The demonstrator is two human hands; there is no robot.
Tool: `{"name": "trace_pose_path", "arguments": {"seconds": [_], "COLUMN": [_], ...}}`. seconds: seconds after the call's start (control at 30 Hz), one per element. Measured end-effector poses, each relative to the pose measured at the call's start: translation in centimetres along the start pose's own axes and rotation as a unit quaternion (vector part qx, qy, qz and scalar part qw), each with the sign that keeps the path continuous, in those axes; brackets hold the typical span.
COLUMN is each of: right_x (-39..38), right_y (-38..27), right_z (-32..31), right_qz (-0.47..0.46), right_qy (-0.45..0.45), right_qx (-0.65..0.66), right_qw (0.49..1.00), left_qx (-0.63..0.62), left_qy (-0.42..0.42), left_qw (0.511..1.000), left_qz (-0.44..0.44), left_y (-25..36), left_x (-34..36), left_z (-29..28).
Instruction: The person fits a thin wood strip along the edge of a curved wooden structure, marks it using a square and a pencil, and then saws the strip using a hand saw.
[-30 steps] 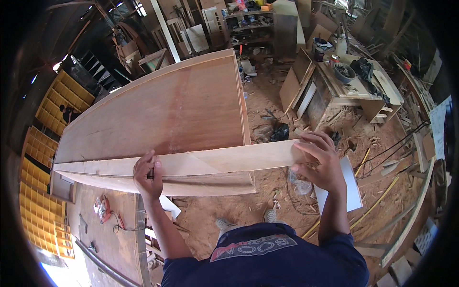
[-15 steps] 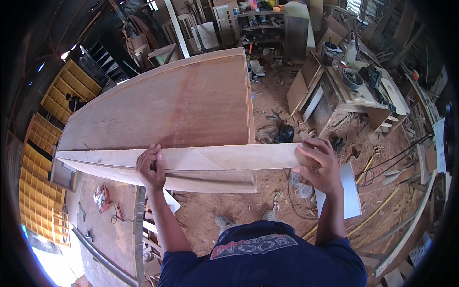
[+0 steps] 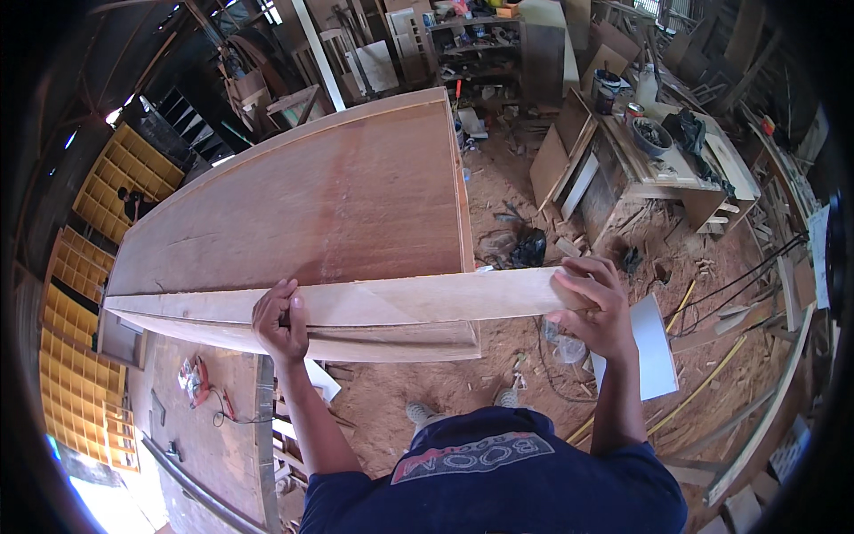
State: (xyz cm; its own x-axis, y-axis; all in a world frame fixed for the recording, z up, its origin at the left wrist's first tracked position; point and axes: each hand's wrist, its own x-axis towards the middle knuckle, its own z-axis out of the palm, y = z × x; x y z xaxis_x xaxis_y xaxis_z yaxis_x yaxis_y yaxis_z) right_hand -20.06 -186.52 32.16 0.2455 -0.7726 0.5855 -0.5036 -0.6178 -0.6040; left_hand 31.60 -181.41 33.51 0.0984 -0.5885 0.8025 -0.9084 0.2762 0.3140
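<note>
Plywood strip (image 3: 400,301) gripped by both hands against hull (image 3: 311,205), workbench (image 3: 676,165) beyond.

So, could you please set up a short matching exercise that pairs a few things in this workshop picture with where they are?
Things:
1. left hand
2. right hand
3. yellow shelving
4. workbench

Places:
A. at the far left of the picture
B. gripping the right end of the long plywood strip
C. at the upper right, with cans on top
D. holding the strip near its middle, against the plywood hull

Pairs: 1-D, 2-B, 3-A, 4-C
</note>
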Motion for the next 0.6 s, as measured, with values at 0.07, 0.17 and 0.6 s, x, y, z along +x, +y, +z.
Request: {"name": "trace_pose_path", "arguments": {"seconds": [0.07,0.17,0.6], "right_x": [0.02,0.06,0.31], "right_y": [0.05,0.01,0.4], "right_z": [0.08,0.13,0.15], "right_qz": [-0.002,-0.005,-0.017], "right_qy": [0.0,-0.002,0.0], "right_qx": [0.001,-0.004,0.025], "right_qw": [1.0,1.0,1.0], "left_qx": [0.0,0.007,0.003], "left_qy": [0.0,0.001,0.011], "left_qw": [1.0,1.0,1.0], "left_qz": [-0.001,0.001,-0.006], "left_y": [-0.02,0.23,0.2], "left_x": [-0.07,0.0,0.07], "left_z": [-0.05,-0.06,0.12]}}
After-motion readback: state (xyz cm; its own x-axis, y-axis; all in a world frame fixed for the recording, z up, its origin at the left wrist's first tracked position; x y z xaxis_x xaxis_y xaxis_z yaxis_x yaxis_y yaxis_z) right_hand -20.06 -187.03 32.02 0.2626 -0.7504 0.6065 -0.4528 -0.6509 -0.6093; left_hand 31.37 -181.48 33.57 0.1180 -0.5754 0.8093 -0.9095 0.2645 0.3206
